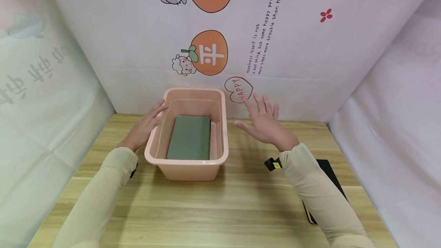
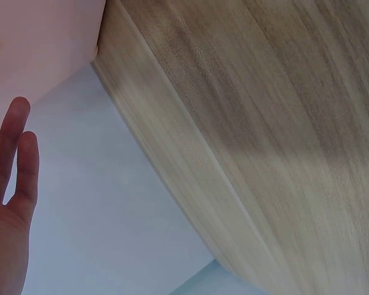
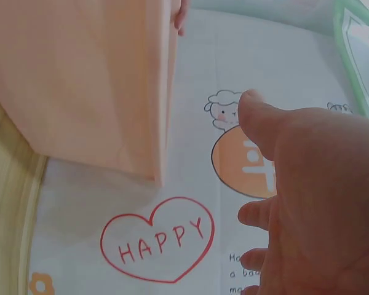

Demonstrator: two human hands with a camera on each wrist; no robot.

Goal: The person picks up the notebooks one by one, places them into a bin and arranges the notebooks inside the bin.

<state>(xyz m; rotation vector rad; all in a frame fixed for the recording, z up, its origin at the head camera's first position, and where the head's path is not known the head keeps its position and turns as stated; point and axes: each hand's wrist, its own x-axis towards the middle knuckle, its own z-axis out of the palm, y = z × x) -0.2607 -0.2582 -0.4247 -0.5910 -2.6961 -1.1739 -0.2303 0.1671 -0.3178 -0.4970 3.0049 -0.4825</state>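
Observation:
A pink plastic basin (image 1: 189, 171) stands on the wooden table, with a flat green rectangular thing, like a book or box (image 1: 189, 137), lying on its bottom. My left hand (image 1: 142, 127) is at the basin's left rim, fingers extended along it. In the left wrist view only part of the left hand (image 2: 12, 184) shows, its fingers straight. To the right of the basin my right hand (image 1: 265, 123) is held up, fingers spread, with a gap between it and the rim. The right wrist view shows this right hand (image 3: 320, 184) holding nothing, beside the basin's wall (image 3: 98, 80).
A black notebook (image 1: 330, 175) lies at the table's right, partly under my right sleeve. White printed cloth (image 1: 293, 49) rises behind the table (image 1: 193, 217) and on both sides. A black strap with a yellow tag (image 1: 273, 164) sits at the right wrist.

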